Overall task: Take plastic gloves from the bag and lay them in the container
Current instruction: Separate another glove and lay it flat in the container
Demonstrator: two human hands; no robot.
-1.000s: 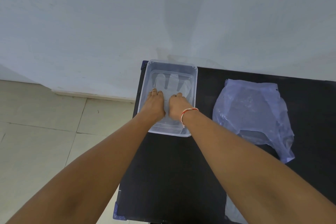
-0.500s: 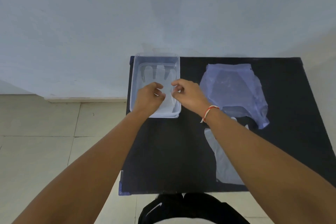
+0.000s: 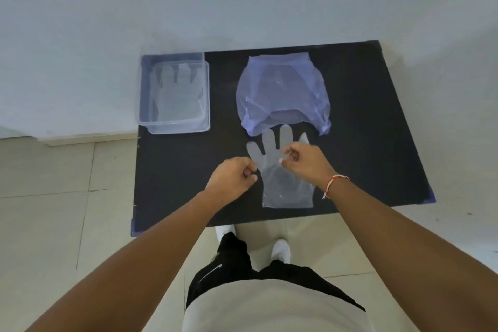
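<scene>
A clear plastic container point(image 3: 142, 105) stands at the black table's far left corner, with a clear glove point(image 3: 175, 97) lying flat inside it. A bluish plastic bag point(image 3: 283, 89) lies at the far middle of the table. In front of the bag a second clear glove point(image 3: 283, 186) lies flat, fingers pointing away. My left hand point(image 3: 233, 179) hovers at that glove's left edge, fingers curled with nothing in them. My right hand point(image 3: 305, 163) is over the glove's upper right part, fingers curled; it hides part of the glove.
The black table point(image 3: 377, 116) stands against a white wall. Its near edge runs just in front of the glove. Tiled floor lies to the left and below, where my legs and white shoes point(image 3: 281, 250) show.
Both hands have left the container and moved right and toward me, to the glove lying in front of the bag. The view has pulled back from the table.
</scene>
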